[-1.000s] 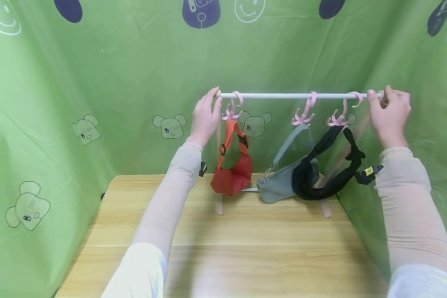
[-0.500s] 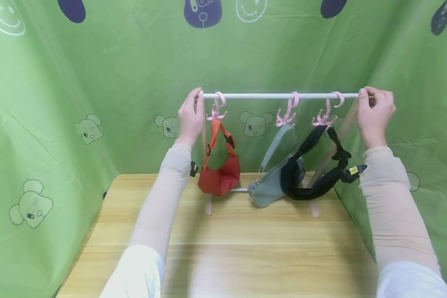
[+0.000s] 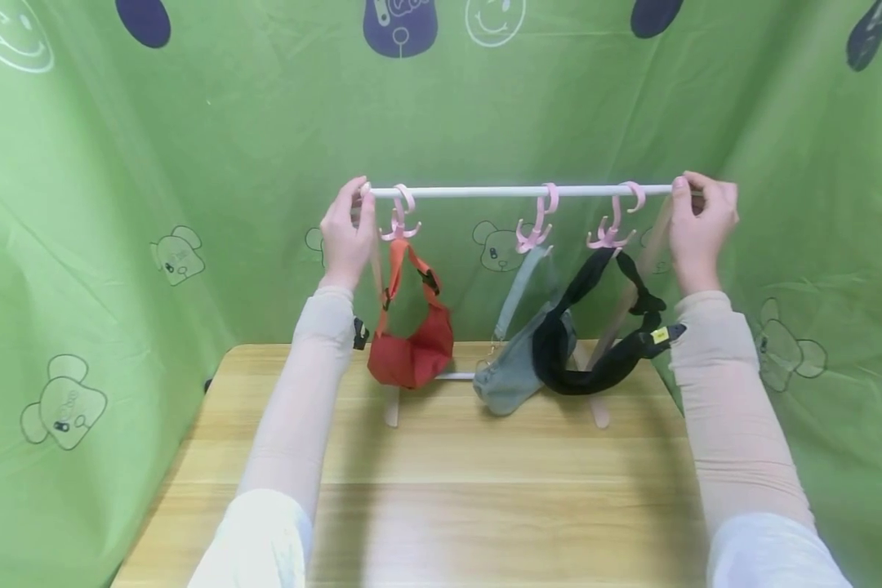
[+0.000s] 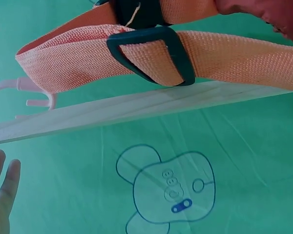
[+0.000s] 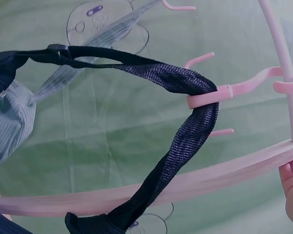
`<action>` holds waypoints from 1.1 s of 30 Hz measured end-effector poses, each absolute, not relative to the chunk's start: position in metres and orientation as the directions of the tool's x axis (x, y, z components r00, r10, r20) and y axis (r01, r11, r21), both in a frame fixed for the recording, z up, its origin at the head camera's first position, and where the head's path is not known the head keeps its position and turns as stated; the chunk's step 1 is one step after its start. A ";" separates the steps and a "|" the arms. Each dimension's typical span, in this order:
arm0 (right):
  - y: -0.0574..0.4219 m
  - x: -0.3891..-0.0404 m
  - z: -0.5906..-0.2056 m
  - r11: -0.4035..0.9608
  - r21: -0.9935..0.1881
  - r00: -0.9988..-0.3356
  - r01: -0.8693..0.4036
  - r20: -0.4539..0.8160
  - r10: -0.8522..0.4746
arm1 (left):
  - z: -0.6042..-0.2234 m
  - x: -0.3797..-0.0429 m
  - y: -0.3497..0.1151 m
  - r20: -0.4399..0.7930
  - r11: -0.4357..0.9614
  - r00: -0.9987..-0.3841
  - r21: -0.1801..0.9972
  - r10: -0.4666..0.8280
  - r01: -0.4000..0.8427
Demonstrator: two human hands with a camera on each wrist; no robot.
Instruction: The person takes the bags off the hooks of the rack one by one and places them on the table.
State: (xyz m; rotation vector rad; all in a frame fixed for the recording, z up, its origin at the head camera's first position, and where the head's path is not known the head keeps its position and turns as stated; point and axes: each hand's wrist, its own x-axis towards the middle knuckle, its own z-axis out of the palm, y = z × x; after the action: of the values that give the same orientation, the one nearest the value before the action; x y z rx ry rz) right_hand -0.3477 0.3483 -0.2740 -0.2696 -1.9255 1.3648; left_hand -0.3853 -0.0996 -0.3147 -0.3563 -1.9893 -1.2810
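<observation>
A small hanging rack with a white rod [image 3: 478,192] and wooden legs [image 5: 244,163] stands between my hands. My left hand [image 3: 347,241] grips its left end, thumb near the rod tip. My right hand [image 3: 701,229] grips the right end, thumb in front. Three pink claw hooks [image 3: 399,224] hang on the rod. From the left one hangs a red bag [image 3: 412,351] by its orange strap [image 4: 244,61]. A grey-blue bag [image 3: 510,371] hangs from the middle hook, and a black bag [image 3: 559,351] from the right one, partly in front of the grey-blue bag.
The rack's feet [image 3: 392,408] are at the back of a wooden table [image 3: 485,490]. Green patterned cloth [image 3: 265,122] walls off the back and both sides, close to the table's edges. A thin white lower bar [image 3: 456,376] joins the legs.
Both hands have moved left with the rack between them, carrying the hooks and bags along. The grey-blue bag has swung and now hangs more steeply tilted. Both hands keep their grip.
</observation>
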 end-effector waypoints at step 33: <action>0.351 -0.342 -0.277 0.449 -0.842 -0.706 -0.299 0.512 0.490 | -0.318 -0.385 -0.093 0.691 0.482 -0.683 0.694 -0.237 0.534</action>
State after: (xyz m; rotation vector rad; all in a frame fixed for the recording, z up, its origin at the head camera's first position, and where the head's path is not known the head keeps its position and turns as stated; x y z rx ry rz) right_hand -0.3423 0.3513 -0.2772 -0.1602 -1.9481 1.3315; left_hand -0.3847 -0.0928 -0.3181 -0.2456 -1.9590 -1.2720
